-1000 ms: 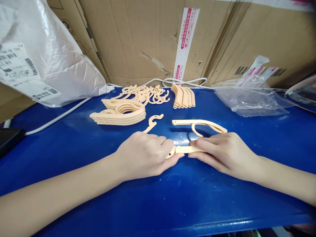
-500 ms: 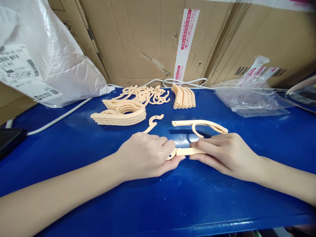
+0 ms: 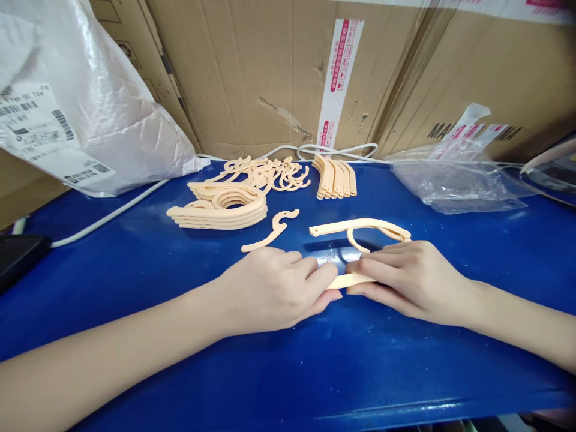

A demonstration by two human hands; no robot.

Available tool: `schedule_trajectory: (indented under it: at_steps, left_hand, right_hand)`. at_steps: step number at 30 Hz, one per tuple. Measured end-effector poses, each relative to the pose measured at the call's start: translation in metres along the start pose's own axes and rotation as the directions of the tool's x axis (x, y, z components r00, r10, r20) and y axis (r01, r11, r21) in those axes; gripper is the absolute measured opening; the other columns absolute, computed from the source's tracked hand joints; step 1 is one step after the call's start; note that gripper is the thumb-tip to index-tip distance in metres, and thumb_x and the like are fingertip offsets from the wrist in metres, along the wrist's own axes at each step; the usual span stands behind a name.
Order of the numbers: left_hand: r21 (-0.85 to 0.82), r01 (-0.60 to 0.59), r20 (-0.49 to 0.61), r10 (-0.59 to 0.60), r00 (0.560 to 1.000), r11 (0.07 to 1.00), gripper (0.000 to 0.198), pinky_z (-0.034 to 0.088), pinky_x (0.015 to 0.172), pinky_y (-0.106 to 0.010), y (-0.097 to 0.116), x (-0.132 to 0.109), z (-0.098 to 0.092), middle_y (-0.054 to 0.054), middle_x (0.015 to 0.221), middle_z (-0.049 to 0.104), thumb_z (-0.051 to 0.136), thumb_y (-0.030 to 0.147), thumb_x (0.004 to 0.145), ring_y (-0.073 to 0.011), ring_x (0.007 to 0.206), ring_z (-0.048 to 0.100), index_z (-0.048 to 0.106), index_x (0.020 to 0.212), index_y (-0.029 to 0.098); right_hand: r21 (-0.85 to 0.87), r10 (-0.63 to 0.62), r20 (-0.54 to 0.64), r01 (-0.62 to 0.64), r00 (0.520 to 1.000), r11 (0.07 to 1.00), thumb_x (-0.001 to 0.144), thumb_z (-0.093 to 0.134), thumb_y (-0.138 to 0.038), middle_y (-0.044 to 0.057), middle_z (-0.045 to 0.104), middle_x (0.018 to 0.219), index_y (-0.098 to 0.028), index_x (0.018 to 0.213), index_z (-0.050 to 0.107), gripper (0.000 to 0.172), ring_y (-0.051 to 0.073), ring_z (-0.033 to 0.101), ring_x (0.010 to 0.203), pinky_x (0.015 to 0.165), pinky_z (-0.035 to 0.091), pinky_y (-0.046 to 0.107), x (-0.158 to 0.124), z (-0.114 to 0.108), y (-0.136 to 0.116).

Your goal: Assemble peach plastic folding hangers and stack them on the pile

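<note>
In front of me, both hands are closed on a cream plastic folding hanger (image 3: pixel 353 280). My left hand (image 3: pixel 274 288) pinches its near bar at the left end between thumb and fingers, covering the joint there. My right hand (image 3: pixel 414 282) grips the same bar from the right. Behind my right fingers, a cream arm with a curved hook (image 3: pixel 360 226) sticks out above the table; how it joins the near bar is hidden. Just beyond my left hand, a loose cream hook piece (image 3: pixel 270 234) lies on the blue table (image 3: pixel 288 372).
Farther back are stacked cream hangers (image 3: pixel 220 210), a tangle of hook pieces (image 3: pixel 274 174) and a row of hanger arms (image 3: pixel 335 177). A silver parcel bag (image 3: pixel 112 108), a clear plastic bag (image 3: pixel 459 180), a white cable (image 3: pixel 112 210) and cardboard boxes (image 3: pixel 252 72) border the table.
My left hand has moved slightly right and now covers the joint that showed before. The hanger arm behind my right hand has tilted and shifted slightly left.
</note>
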State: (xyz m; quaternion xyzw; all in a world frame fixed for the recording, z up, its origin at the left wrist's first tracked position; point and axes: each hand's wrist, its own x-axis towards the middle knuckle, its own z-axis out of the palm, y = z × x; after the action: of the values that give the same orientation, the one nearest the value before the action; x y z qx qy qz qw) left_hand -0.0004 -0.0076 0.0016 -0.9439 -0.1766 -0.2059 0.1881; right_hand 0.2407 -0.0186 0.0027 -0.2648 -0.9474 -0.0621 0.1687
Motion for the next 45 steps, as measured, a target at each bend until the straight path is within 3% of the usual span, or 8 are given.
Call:
schedule_trajectory:
  at_steps: [10, 16, 25, 31, 35, 37, 40, 45]
  left_hand:
    - [-0.050, 0.019, -0.019, -0.020, 1.000, 0.999, 0.027, 0.029, 0.045, -0.028, 0.000, 0.000, 0.001, 0.006, 0.055, 0.053, 0.042, 0.030, 0.099, -0.0113, 0.045, 0.052, 0.050, 0.075, 0.019]
    - [-0.093, 0.037, 0.010, -0.036, 0.999, 0.995, 0.027, 0.030, 0.046, -0.028, -0.001, 0.000, 0.001, 0.006, 0.057, 0.056, 0.045, 0.032, 0.099, -0.0112, 0.048, 0.056, 0.052, 0.076, 0.018]
    - [-0.102, 0.041, 0.015, -0.040, 0.999, 0.994, 0.027, 0.030, 0.046, -0.029, 0.000, 0.000, 0.002, 0.005, 0.059, 0.059, 0.044, 0.033, 0.099, -0.0113, 0.050, 0.059, 0.055, 0.079, 0.018]
    - [-0.079, 0.026, 0.005, -0.025, 1.000, 0.997, 0.028, 0.030, 0.045, -0.028, 0.000, 0.000, 0.001, 0.006, 0.056, 0.056, 0.045, 0.033, 0.098, -0.0112, 0.047, 0.055, 0.054, 0.076, 0.019]
    - [-0.063, 0.005, -0.013, -0.006, 1.000, 0.998, 0.028, 0.029, 0.044, -0.028, 0.001, 0.000, 0.001, 0.005, 0.056, 0.056, 0.045, 0.032, 0.098, -0.0113, 0.046, 0.054, 0.054, 0.075, 0.019]
    - [-0.055, 0.001, -0.016, -0.002, 1.000, 0.998, 0.027, 0.029, 0.044, -0.028, 0.001, 0.000, 0.000, 0.005, 0.057, 0.057, 0.046, 0.031, 0.098, -0.0111, 0.046, 0.054, 0.054, 0.075, 0.019]
    - [-0.056, 0.004, -0.003, -0.004, 1.000, 0.998, 0.026, 0.029, 0.044, -0.028, 0.001, 0.001, 0.000, 0.005, 0.058, 0.058, 0.046, 0.031, 0.097, -0.0110, 0.046, 0.053, 0.054, 0.075, 0.019]
    - [-0.051, -0.002, -0.001, 0.002, 1.000, 0.999, 0.029, 0.030, 0.044, -0.028, 0.000, 0.001, -0.001, 0.005, 0.056, 0.056, 0.045, 0.032, 0.098, -0.0112, 0.046, 0.053, 0.054, 0.074, 0.019]
  right_hand:
    - [-0.030, -0.030, -0.029, 0.029, 0.999, 0.999, 0.099, 0.048, -0.037, -0.001, 0.067, 0.073, -0.020, 0.098, 0.059, 0.021, 0.013, 0.059, 0.059, 0.060, 0.040, 0.028, -0.002, -0.004, 0.004]
    - [-0.064, -0.028, -0.111, 0.021, 0.993, 0.998, 0.096, 0.052, -0.036, 0.002, 0.071, 0.077, -0.018, 0.094, 0.063, 0.022, 0.015, 0.062, 0.066, 0.068, 0.044, 0.029, -0.004, -0.011, 0.009]
    - [-0.077, 0.014, -0.163, -0.027, 0.987, 0.997, 0.096, 0.052, -0.027, 0.005, 0.071, 0.082, -0.016, 0.098, 0.064, 0.016, 0.015, 0.060, 0.068, 0.062, 0.043, 0.030, -0.003, -0.019, 0.015]
    - [-0.007, 0.149, -0.185, -0.153, 0.971, 0.988, 0.094, 0.054, -0.027, 0.006, 0.069, 0.093, -0.020, 0.102, 0.065, 0.016, 0.020, 0.060, 0.083, 0.075, 0.048, 0.033, -0.004, -0.018, 0.023]
    - [0.120, 0.358, -0.162, -0.341, 0.920, 0.932, 0.089, 0.061, -0.043, 0.010, 0.064, 0.113, -0.019, 0.116, 0.061, 0.036, 0.025, 0.060, 0.103, 0.084, 0.049, 0.037, -0.003, -0.014, 0.026]
    - [0.244, 0.466, -0.079, -0.436, 0.881, 0.866, 0.087, 0.061, -0.048, 0.008, 0.065, 0.113, -0.020, 0.121, 0.057, 0.044, 0.023, 0.063, 0.100, 0.079, 0.052, 0.034, -0.003, -0.011, 0.026]
    - [0.370, 0.537, 0.045, -0.513, 0.842, 0.774, 0.088, 0.060, -0.048, 0.005, 0.069, 0.098, -0.021, 0.124, 0.054, 0.045, 0.017, 0.066, 0.081, 0.064, 0.051, 0.027, -0.003, -0.008, 0.027]
    - [0.370, 0.506, 0.025, -0.478, 0.862, 0.796, 0.091, 0.059, -0.045, 0.005, 0.070, 0.090, -0.019, 0.113, 0.062, 0.034, 0.015, 0.065, 0.072, 0.059, 0.049, 0.025, -0.004, -0.007, 0.029]
